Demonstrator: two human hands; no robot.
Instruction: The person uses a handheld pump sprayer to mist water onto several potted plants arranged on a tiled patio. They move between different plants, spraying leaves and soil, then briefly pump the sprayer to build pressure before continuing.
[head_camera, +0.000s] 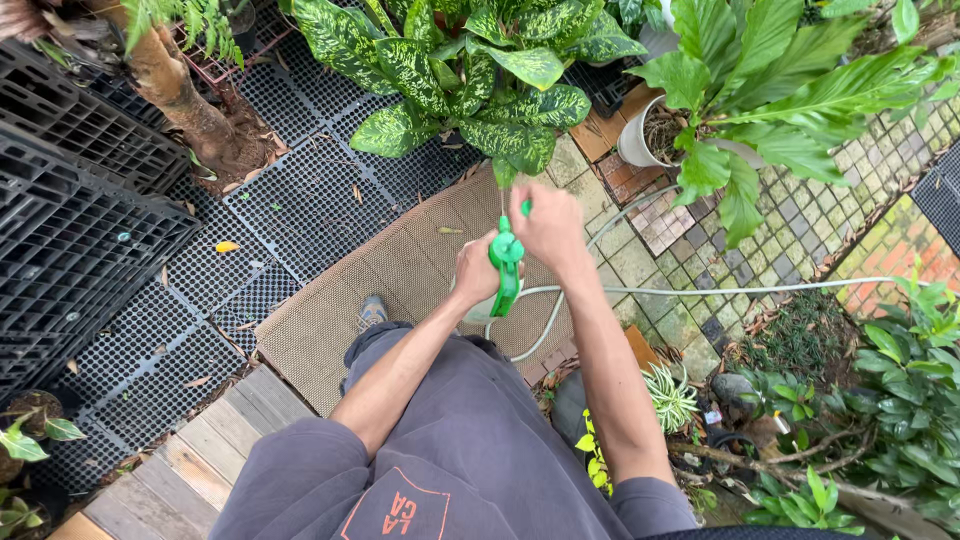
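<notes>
My left hand (474, 268) grips the handle of a green hose spray nozzle (506, 265), held upright in front of me. At the top of the nozzle my right hand (545, 226) closes its fingers on the nozzle's head. A pale hose (690, 291) runs from the nozzle down and off to the right over the paving. Just beyond the hands stands a plant with yellow-speckled green leaves (470, 70).
A tan mat (400, 270) lies under my foot (372, 312), with black mesh trays (300, 200) and stacked black crates (70, 220) to the left. A white pot (638, 140) with a broad-leaved plant stands right. Mossy pavers, small plants and a wooden plank surround me.
</notes>
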